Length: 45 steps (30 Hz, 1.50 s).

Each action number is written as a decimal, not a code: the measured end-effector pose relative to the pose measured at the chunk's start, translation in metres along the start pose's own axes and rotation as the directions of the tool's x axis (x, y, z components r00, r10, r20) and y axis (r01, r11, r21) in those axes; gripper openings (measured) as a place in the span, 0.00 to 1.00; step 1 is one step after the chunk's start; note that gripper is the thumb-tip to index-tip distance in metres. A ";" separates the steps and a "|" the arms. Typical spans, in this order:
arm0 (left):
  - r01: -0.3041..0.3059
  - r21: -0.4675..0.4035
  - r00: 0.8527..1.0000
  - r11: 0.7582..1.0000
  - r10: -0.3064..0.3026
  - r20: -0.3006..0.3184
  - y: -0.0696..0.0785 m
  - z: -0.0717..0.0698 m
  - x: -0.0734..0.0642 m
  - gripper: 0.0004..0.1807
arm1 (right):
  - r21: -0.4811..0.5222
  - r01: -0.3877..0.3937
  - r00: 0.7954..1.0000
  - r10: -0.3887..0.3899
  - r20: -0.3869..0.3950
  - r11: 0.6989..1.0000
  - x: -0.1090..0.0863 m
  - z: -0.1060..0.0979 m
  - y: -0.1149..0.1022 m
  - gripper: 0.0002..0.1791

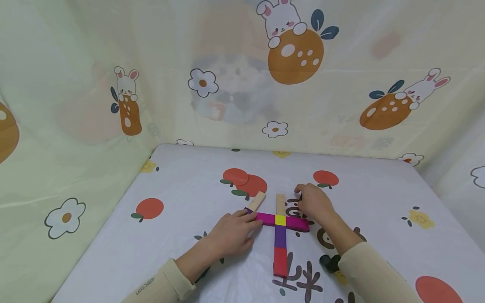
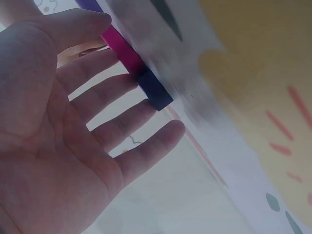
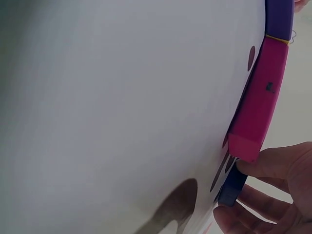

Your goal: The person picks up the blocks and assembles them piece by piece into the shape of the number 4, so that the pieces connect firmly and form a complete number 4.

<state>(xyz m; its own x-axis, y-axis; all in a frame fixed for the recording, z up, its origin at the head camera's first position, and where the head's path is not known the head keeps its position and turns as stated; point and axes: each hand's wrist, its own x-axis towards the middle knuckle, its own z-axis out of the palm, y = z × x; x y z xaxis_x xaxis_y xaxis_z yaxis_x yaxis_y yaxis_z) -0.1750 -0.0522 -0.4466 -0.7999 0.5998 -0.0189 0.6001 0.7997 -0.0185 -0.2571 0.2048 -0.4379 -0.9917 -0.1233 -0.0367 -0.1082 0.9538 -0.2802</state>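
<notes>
Coloured blocks form a cross on the tabletop. At its centre is a yellow block (image 1: 280,220), with a purple block (image 1: 280,236) and a red block (image 1: 280,261) below and a plain wooden block (image 1: 280,203) above. Magenta blocks flank it left (image 1: 266,219) and right (image 1: 297,224). My left hand (image 1: 233,231) touches the left magenta block and a dark blue block (image 2: 155,90) at its outer end with extended fingers. Another wooden block (image 1: 257,202) slants up from there. Thumb and fingers of my right hand (image 1: 315,205) pinch a second dark blue block (image 3: 232,187), just beyond the right magenta block's end.
A white cloth (image 1: 197,176) printed with fruit, flowers and brown drawings covers the table. A small black object (image 1: 329,262) shows beside the right sleeve (image 1: 375,273). Printed curtains (image 1: 227,42) with rabbits and flowers stand at the back and sides.
</notes>
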 end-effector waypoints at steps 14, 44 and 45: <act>-0.007 0.012 1.000 1.000 0.007 -0.004 -0.003 0.004 0.002 0.29 | -0.004 -0.013 1.000 0.014 0.011 1.000 0.010 -0.005 -0.008 0.21; -0.012 0.023 1.000 1.000 0.013 -0.016 -0.003 0.003 0.000 0.29 | 0.005 0.098 0.993 -0.098 -0.059 0.995 0.014 -0.010 -0.042 0.23; -0.014 0.024 1.000 1.000 0.014 -0.017 -0.003 0.003 0.000 0.29 | 0.008 0.099 0.993 -0.098 -0.058 0.995 0.014 -0.009 -0.043 0.23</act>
<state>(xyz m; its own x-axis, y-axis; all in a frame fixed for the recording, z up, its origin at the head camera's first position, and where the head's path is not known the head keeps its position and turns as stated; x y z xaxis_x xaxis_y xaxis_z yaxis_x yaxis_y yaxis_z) -0.1768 -0.0547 -0.4498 -0.7915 0.6112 -0.0025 0.6107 0.7907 -0.0424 -0.2669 0.1647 -0.4173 -0.9787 -0.2000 0.0467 -0.2049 0.9347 -0.2903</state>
